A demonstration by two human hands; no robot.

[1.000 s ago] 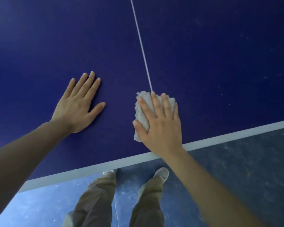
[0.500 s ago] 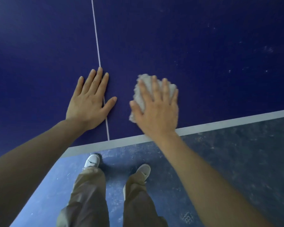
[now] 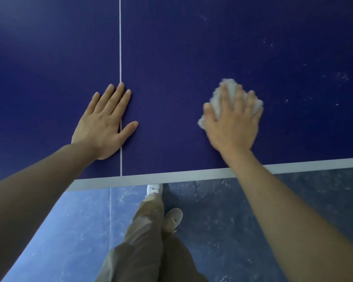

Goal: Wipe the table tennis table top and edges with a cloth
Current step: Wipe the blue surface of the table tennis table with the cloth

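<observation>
The dark blue table tennis table top fills the upper part of the view, with a thin white centre line and a pale near edge band. My right hand lies flat with spread fingers on a fluffy white cloth, pressing it on the table to the right of the centre line. The cloth shows past the fingertips and by the thumb; the hand is blurred. My left hand rests flat on the table across the centre line, fingers straight.
White specks and dust marks dot the table top at the far right. Below the edge is a blue and grey floor, with my legs in olive trousers and pale shoes close to the table.
My right hand has slid the cloth to the right, away from the centre line and the left hand. The view and my feet have shifted right along the edge; my left hand now lies across the line.
</observation>
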